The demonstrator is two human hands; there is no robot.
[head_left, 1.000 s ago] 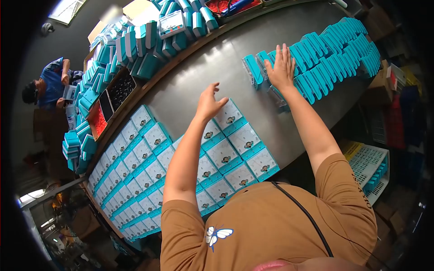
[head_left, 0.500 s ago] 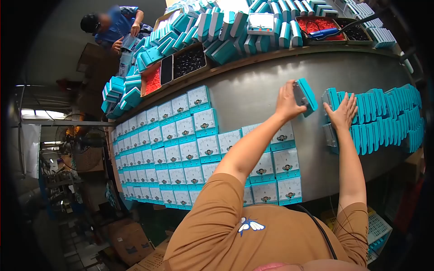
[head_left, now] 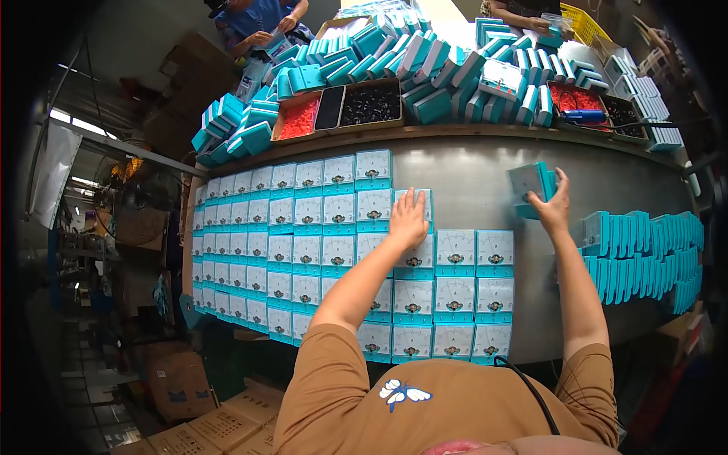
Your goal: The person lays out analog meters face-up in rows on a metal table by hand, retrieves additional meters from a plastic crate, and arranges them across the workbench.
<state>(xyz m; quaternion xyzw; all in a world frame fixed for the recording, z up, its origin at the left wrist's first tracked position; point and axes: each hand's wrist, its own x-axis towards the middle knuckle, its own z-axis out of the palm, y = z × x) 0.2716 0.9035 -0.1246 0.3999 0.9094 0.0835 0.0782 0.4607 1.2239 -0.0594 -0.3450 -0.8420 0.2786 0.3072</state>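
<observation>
My left hand [head_left: 409,221] lies with outstretched fingers over a panel meter [head_left: 426,203] at the right end of the second row of laid-out meters. That meter has a white dial face and teal body, partly covered by the fingers. Above the bare metal to the right, my right hand [head_left: 556,203] grips another teal panel meter [head_left: 534,180], tilted and slightly blurred; I cannot tell whether it is one piece or two. Rows of face-up panel meters [head_left: 309,208] spread across the left and middle of the bench.
Teal meters [head_left: 644,235] stand on edge in packed rows at the right. Behind a ledge are piled meters [head_left: 436,106], red parts [head_left: 296,120], a phone [head_left: 329,108], black parts [head_left: 371,104] and a blue tool [head_left: 582,116]. Two other people [head_left: 262,23] work across the bench.
My left hand has moved left with its meter down to the second row's end. My right hand has left the standing meters and now holds one, up and to the left.
</observation>
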